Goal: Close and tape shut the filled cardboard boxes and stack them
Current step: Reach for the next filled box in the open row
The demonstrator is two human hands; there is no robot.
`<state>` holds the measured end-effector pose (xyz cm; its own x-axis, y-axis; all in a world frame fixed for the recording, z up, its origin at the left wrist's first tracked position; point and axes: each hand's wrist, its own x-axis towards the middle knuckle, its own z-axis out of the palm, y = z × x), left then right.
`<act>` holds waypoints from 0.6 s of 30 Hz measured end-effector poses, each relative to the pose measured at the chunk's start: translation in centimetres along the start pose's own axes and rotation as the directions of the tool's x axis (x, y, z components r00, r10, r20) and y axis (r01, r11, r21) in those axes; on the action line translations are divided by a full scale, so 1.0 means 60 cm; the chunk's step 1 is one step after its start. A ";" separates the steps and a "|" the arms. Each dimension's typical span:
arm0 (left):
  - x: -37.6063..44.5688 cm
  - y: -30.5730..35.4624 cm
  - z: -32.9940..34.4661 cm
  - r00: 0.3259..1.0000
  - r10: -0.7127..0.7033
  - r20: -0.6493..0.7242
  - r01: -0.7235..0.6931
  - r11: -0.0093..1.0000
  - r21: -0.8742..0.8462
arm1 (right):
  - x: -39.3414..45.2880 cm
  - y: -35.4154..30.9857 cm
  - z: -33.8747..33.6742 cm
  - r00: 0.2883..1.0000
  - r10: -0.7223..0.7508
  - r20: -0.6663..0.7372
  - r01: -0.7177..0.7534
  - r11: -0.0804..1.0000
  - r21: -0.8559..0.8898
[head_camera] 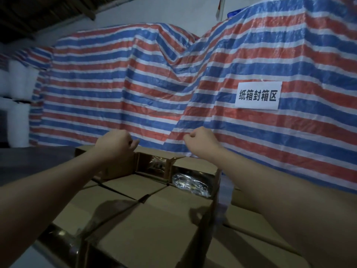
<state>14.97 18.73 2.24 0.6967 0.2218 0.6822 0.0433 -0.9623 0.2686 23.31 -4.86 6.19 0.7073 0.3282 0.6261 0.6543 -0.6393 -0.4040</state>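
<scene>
Left hand (114,142) and right hand (201,141) curling over cardboard box (154,215); fingertips facing away, grip unclear. Wrapped contents (190,183) glinting dimly.

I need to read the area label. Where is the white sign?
Head view, upper right: the white sign hangs on the striped tarp, above the right hand.

A cardboard box (154,215) is sitting near and centre, with another box (257,227) lying just to its right and lower. Both hands are reaching over the far edge of the near box, the left hand (114,142) to the left and the right hand (201,141) to the right. A tarp (135,84) is hanging behind everything, and a paper sign (257,95) is sitting on it at far right.
</scene>
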 end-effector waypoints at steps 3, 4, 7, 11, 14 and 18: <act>0.016 -0.044 0.020 0.996 -0.089 0.004 0.089 0.996 0.002 | 0.031 -0.020 0.073 0.998 -0.018 0.054 0.019 1.000 -0.022; 0.022 -0.059 0.026 0.995 -0.095 -0.005 0.095 0.995 0.018 | 0.042 -0.027 0.098 0.997 -0.031 0.073 0.032 0.999 -0.014; 0.037 -0.102 0.045 0.994 -0.098 -0.050 0.104 0.984 0.144 | 0.068 -0.046 0.173 0.987 -0.065 0.148 0.067 0.998 -0.006; 0.061 -0.170 0.084 0.980 -0.130 -0.148 0.151 0.979 0.135 | 0.102 -0.078 0.263 0.943 -0.109 0.314 0.118 0.993 -0.013; 0.073 -0.220 0.107 0.980 -0.120 -0.159 0.153 0.965 0.214 | 0.126 -0.109 0.326 0.916 -0.139 0.377 0.176 0.982 -0.065; 0.084 -0.274 0.129 0.981 -0.171 -0.095 0.196 0.887 0.419 | 0.142 -0.149 0.392 0.899 -0.193 0.393 0.265 0.954 -0.137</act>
<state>23.34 34.43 -3.99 0.6078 0.3974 0.6875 0.4746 -0.8759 0.0868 29.75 19.99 -0.55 0.6146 0.6920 0.3787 0.7753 -0.6184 -0.1283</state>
